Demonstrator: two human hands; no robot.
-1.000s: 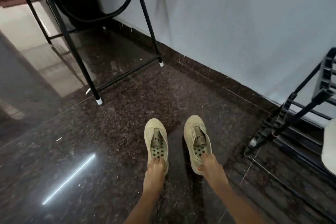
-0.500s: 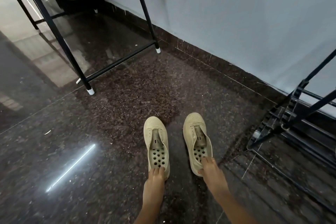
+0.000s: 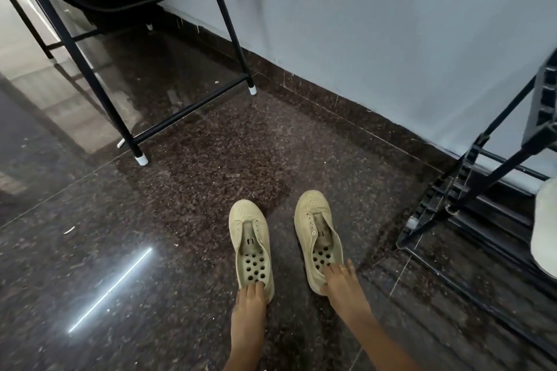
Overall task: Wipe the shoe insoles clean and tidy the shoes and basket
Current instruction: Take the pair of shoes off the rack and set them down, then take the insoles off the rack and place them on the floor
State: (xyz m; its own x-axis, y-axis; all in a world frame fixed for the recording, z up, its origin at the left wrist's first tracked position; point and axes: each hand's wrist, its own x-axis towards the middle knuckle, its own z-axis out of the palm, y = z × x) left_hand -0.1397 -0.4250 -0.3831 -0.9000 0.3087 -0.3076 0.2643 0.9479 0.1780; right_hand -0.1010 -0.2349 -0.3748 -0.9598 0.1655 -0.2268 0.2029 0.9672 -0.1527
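Two beige slip-on shoes stand side by side on the dark granite floor, toes toward the wall. My left hand [image 3: 248, 301] holds the heel of the left shoe [image 3: 247, 226], fingers hooked over the heel rim onto the perforated insole [image 3: 252, 265]. At the right shoe [image 3: 312, 214] my right hand [image 3: 340, 280] grips the heel, its fingers reaching inside onto that shoe's perforated insole [image 3: 320, 254]. Both shoes rest flat on the floor. No basket or cloth is in view.
A black metal stand [image 3: 90, 75] with white-capped feet and a hanging black hose [image 3: 120, 6] is at the back left. A black rack [image 3: 470, 190] stands at the right, with a white object [image 3: 545, 235] at the frame edge. The grey wall [image 3: 361, 24] runs behind.
Both hands stay on the shoe heels and the shoes have hardly shifted on the floor. Only the view has moved a little.
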